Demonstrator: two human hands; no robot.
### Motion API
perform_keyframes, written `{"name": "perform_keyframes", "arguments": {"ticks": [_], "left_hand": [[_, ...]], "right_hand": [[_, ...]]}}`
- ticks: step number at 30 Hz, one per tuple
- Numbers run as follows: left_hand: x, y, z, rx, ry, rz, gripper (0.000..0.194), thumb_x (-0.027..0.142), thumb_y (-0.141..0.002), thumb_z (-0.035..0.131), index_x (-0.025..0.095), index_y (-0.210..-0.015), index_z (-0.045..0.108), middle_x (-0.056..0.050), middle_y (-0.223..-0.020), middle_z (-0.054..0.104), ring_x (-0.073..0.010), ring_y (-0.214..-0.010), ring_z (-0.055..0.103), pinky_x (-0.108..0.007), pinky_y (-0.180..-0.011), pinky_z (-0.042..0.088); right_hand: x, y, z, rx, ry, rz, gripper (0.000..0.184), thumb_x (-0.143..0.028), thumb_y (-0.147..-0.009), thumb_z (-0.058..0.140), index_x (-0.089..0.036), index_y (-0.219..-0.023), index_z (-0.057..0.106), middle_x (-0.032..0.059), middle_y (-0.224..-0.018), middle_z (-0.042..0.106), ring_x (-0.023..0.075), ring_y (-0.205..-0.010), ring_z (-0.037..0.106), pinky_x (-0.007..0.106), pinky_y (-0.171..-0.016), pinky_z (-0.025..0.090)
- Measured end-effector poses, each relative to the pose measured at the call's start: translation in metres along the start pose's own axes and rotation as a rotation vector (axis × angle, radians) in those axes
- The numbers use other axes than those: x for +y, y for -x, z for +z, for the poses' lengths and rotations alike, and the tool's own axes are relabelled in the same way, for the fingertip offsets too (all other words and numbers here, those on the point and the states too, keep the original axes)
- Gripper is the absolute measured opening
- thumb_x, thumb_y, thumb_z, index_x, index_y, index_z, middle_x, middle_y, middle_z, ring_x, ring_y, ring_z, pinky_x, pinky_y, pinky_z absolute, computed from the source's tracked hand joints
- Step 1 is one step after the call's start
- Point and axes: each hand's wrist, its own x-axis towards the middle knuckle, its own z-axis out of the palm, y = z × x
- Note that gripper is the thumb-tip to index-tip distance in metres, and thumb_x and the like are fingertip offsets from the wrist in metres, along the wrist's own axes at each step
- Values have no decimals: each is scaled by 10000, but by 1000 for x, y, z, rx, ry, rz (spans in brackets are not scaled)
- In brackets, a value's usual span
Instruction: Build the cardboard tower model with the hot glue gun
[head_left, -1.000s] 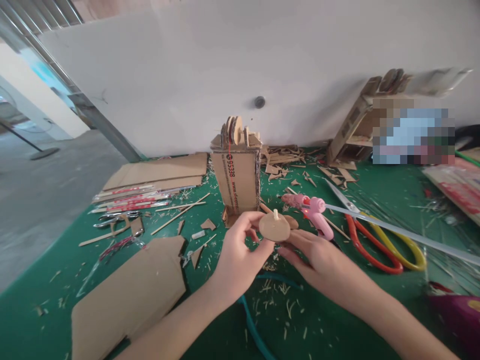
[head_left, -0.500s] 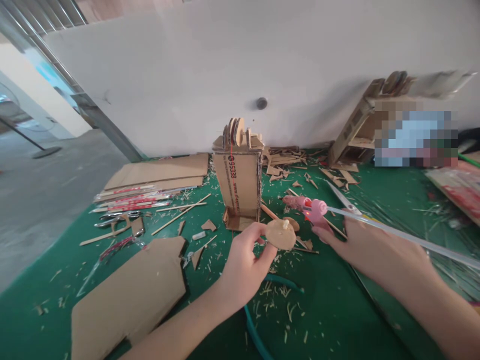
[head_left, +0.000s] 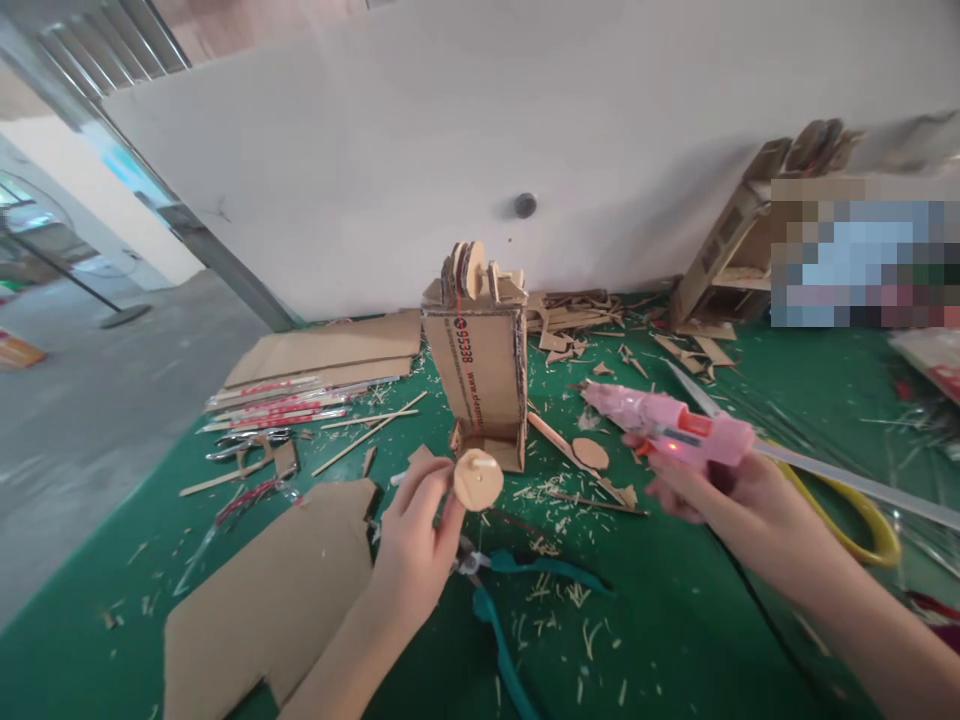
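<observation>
Between thumb and fingers, my left hand (head_left: 416,540) pinches a small round cardboard disc (head_left: 474,490) with a short wooden peg sticking out of its face. My right hand (head_left: 720,495) is wrapped round a pink hot glue gun (head_left: 675,425); its nozzle points left, a small light glows on it, and a clear glue stick (head_left: 847,475) runs out of its back. Behind my left hand stands an upright cardboard box structure (head_left: 487,380) with discs on top. Another cardboard disc (head_left: 590,454) lies on the table between my hands.
Teal-handled pliers (head_left: 510,590) lie below my left hand. Yellow-handled scissors (head_left: 874,520) sit under the glue gun. A large cardboard sheet (head_left: 270,590), packaged sticks (head_left: 277,405) and scraps spread over the green table (head_left: 652,640). A second cardboard structure (head_left: 724,240) stands at right, beside a blurred-out area.
My left hand has moved left with the disc, uncovering the pliers. My right hand has raised the glue gun and brought it rightward, showing more of its body. The view has shifted slightly.
</observation>
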Motion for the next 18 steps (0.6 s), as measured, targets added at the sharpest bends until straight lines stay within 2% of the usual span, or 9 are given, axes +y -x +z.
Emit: {"name": "perform_keyframes", "arguments": {"ticks": [2,3,5,8,10,14,18], "left_hand": [[-4,1,2,17,-13,2,141,60,-887,501,179,-955,535,-71,-985,589,-164,-932,591,-250,-788,489],[-4,0,3,19,-10,6,139,57,-886,501,182,-938,534,-65,-970,591,-160,-910,593,-249,-771,492],[-3,-2,6,1,-7,8,152,51,-888,492,187,-941,536,-55,-959,592,-152,-890,596,-244,-762,494],[-2,-2,8,-38,-13,2,173,49,-891,489,188,-978,544,-56,-985,595,-149,-922,597,-238,-793,494],[-2,0,8,-48,-11,10,172,51,-890,495,187,-981,547,-59,-1005,592,-149,-947,594,-234,-814,490],[-3,3,6,-73,1,30,175,53,-891,498,187,-990,550,-58,-1015,578,-141,-953,592,-221,-829,483],[-2,3,6,-87,13,29,181,53,-892,496,189,-997,552,-52,-1000,569,-136,-939,588,-214,-826,482]], "right_hand": [[-9,10,2,-130,-196,12,285,-486,-832,578,-213,-907,607,-15,-576,570,139,-504,534,248,-463,451],[-13,14,5,-154,-266,30,274,-482,-825,590,-220,-905,606,-7,-648,599,115,-483,499,236,-438,433],[-17,23,11,-187,-304,72,268,-493,-807,609,-228,-839,621,-15,-643,583,93,-451,439,221,-407,401],[-20,33,20,-241,-213,89,307,-515,-806,598,-227,-704,629,-22,-561,541,102,-456,446,225,-419,411],[-20,34,24,-255,-121,65,313,-498,-826,574,-224,-686,632,-8,-602,588,120,-503,513,237,-467,461],[-21,29,25,-324,8,-62,251,-441,-857,545,-233,-901,677,26,-775,682,170,-665,634,269,-592,541],[-20,27,26,-345,74,-110,282,-454,-874,515,-241,-959,679,28,-751,684,170,-634,638,266,-570,550]]}}
